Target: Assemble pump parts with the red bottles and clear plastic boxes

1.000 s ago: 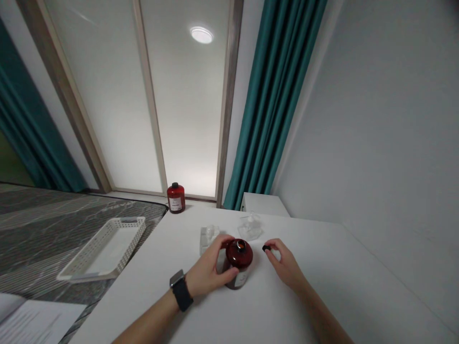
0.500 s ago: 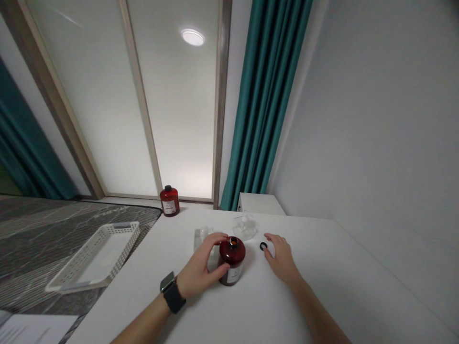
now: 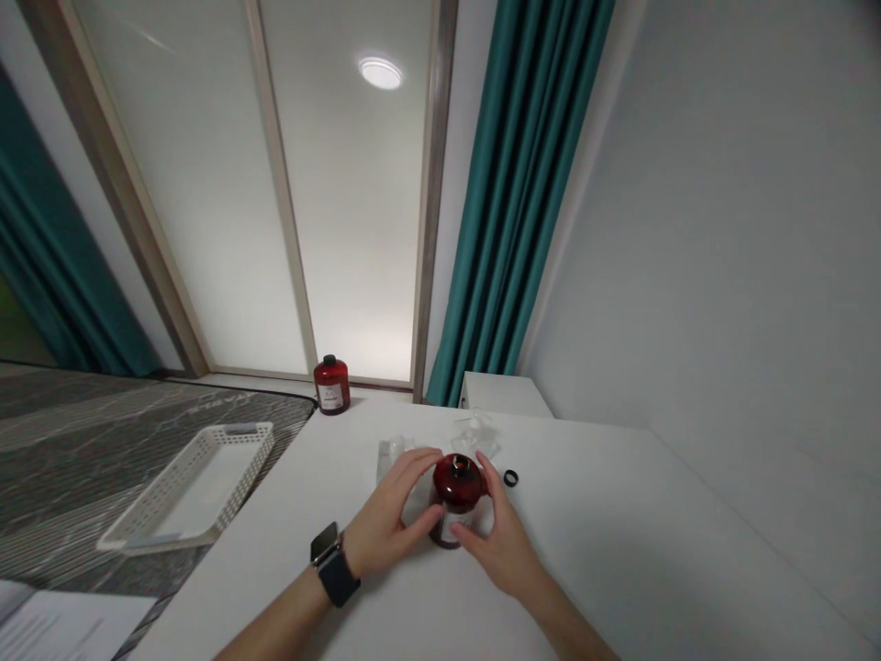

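A dark red bottle [image 3: 459, 479] with a white label and an uncapped neck stands on the white table, leaning a little. My left hand [image 3: 392, 514] curves round its left side, thumb in front and fingers behind. On the other side my right hand [image 3: 502, 542] closes round the bottle too, its thumb across the label. A small black ring [image 3: 510, 478] lies just right of the bottle. Behind it are crumpled clear plastic [image 3: 478, 431] and another clear plastic piece [image 3: 391, 452], partly hidden by my left hand.
A second red bottle [image 3: 331, 387] with a black cap stands at the table's far left corner. Left of the table, a white perforated basket [image 3: 172, 459] rests on a dark patterned surface, with printed paper [image 3: 75, 624] nearer me. A white cabinet [image 3: 506, 393] stands behind the table.
My right hand has moved left from the black ring, leaving it on the table, and now grips the bottle. My left hand stays on the bottle. The view has shifted slightly.
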`<state>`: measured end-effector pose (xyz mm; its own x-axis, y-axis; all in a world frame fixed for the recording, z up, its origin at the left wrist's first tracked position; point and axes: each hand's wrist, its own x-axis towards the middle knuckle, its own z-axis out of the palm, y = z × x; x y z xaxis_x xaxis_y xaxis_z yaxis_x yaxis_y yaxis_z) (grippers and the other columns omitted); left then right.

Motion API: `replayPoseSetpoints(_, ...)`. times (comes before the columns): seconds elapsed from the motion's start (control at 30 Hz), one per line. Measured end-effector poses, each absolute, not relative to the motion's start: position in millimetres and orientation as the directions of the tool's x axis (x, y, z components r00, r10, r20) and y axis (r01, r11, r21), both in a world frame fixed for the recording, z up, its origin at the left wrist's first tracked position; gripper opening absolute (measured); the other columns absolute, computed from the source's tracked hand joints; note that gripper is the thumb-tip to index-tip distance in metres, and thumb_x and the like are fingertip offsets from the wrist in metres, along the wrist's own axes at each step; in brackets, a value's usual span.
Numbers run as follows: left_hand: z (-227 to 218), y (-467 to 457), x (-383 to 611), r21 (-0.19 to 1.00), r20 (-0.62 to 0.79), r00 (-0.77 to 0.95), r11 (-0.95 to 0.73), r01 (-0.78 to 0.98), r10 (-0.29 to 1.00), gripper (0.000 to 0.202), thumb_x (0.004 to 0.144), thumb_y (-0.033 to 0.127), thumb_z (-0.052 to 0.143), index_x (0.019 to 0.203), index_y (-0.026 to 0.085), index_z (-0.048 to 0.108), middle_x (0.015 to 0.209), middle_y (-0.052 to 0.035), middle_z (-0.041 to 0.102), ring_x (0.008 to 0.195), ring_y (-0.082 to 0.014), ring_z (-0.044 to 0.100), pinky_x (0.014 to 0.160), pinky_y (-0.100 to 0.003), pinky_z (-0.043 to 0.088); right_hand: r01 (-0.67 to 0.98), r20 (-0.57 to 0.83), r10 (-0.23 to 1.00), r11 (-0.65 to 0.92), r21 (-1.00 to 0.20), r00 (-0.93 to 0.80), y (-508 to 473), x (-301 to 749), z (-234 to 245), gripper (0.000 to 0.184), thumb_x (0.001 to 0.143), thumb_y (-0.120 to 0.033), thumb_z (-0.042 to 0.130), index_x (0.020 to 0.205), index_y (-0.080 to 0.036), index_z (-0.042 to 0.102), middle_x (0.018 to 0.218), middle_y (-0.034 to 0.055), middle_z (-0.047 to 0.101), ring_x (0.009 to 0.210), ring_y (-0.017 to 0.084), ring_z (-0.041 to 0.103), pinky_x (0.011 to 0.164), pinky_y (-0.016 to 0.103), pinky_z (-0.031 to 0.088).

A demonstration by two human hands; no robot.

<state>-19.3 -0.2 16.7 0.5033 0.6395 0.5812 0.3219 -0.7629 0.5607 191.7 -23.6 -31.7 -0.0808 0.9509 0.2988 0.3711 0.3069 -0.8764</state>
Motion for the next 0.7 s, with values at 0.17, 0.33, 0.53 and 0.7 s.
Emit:
replayPoseSetpoints(0.17, 21.0, 3.5, -28.8, 0.515, 0.751, 0.212, -0.756, 0.405, 0.625, 0.029, 0.096, 0.019, 0.049, 0.124, 0.024, 0.049, 0.121, -0.0111, 0.056, 0.115, -0.0275, 0.055, 0.1, -0.048, 0.047, 0.435, 0.315, 0.947, 0.258, -0.863, 0.064, -15.8, 204.7, -35.1, 0.083, 0.077, -0.028, 0.067, 0.149, -0.022, 0.025, 0.145, 0.0148, 0.044, 0.117, 0.028, 0.057, 0.107, 0.052, 0.041)
replayPoseSetpoints(0.33, 18.9, 32.0, -53.9, 0.589, 0.666, 0.098, -0.602, 0.539, 0.74, 0.039, 0.095, 0.028, 0.053, 0.131, 0.02, 0.042, 0.121, -0.0113, 0.057, 0.114, -0.0276, 0.056, 0.102, -0.05, 0.044, 0.474, 0.392, 0.915, 0.304, -0.826, 0.098, -6.0, 210.9, -43.3, 0.082, 0.08, -0.029, 0.065, 0.15, -0.023, 0.023, 0.144, 0.0139, 0.043, 0.122, 0.028, 0.054, 0.106, 0.049, 0.042)
replayPoseSetpoints(0.53, -0.9, 61.7, -87.8, 0.648, 0.411, 0.315, -0.517, 0.559, 0.855, 0.06, 0.084, 0.041, 0.066, 0.134, 0.017, 0.044, 0.127, -0.0146, 0.054, 0.115, -0.0303, 0.056, 0.102, -0.052, 0.045, 0.45, 0.397, 0.909, 0.306, -0.839, 0.122, -3.4, 209.4, -49.5, 0.086, 0.079, -0.03, 0.067, 0.152, -0.025, 0.021, 0.145, 0.0139, 0.041, 0.123, 0.029, 0.053, 0.105, 0.051, 0.044)
replayPoseSetpoints(0.7, -10.7, 66.9, -94.6, 0.666, 0.268, 0.377, -0.453, 0.592, 0.887, 0.066, 0.076, 0.035, 0.073, 0.133, 0.017, 0.045, 0.114, -0.0109, 0.063, 0.106, -0.0298, 0.061, 0.1, -0.051, 0.045, 0.446, 0.422, 0.898, 0.33, -0.832, 0.123, -5.8, 209.9, -50.0, 0.084, 0.08, -0.029, 0.067, 0.152, -0.027, 0.024, 0.147, 0.0125, 0.041, 0.125, 0.03, 0.052, 0.107, 0.051, 0.042)
